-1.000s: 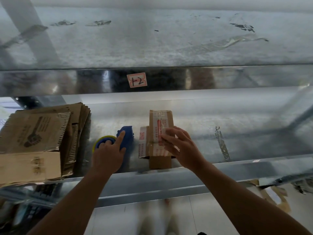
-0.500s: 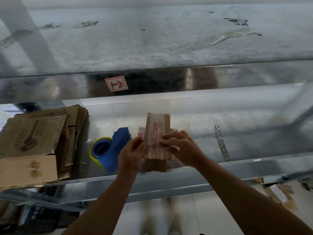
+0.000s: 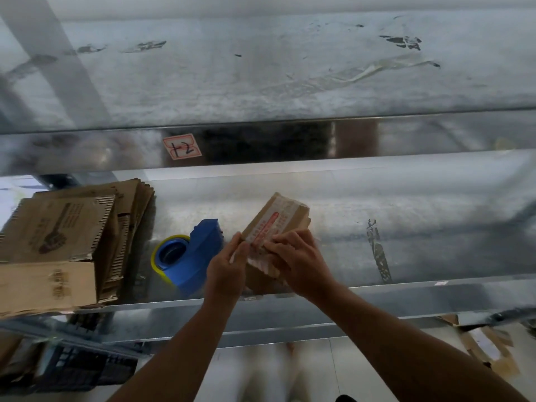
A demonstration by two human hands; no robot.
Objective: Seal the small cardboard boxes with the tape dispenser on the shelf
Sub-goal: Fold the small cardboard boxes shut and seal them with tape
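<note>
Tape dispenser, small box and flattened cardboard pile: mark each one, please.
tape dispenser (image 3: pixel 203 253), head view, blue body.
small box (image 3: pixel 278 217), head view, taped top face.
flattened cardboard pile (image 3: pixel 55 224), head view, printed top sheet.

Glossy scuffed metal shelf (image 3: pixel 435 291), matt cardboard box (image 3: pixel 278 216), smooth blue plastic tape dispenser (image 3: pixel 200 253)

We are taking the tape dispenser (image 3: pixel 200 253) as our mark. Just left of it, a stack of flattened cardboard (image 3: pixel 72 242) is crowding the shelf (image 3: pixel 435 227), leaving only a narrow gap between the two. Just right of it, our left hand (image 3: pixel 224 271) and right hand (image 3: pixel 295 259) are gripping the tilted small box (image 3: pixel 275 224) and blocking that side. Farther right, bare deck is lying open, with only a flat tape scrap (image 3: pixel 378 250) stuck down. Above the dispenser, the upper beam (image 3: pixel 290 140) is capping the opening.
</note>
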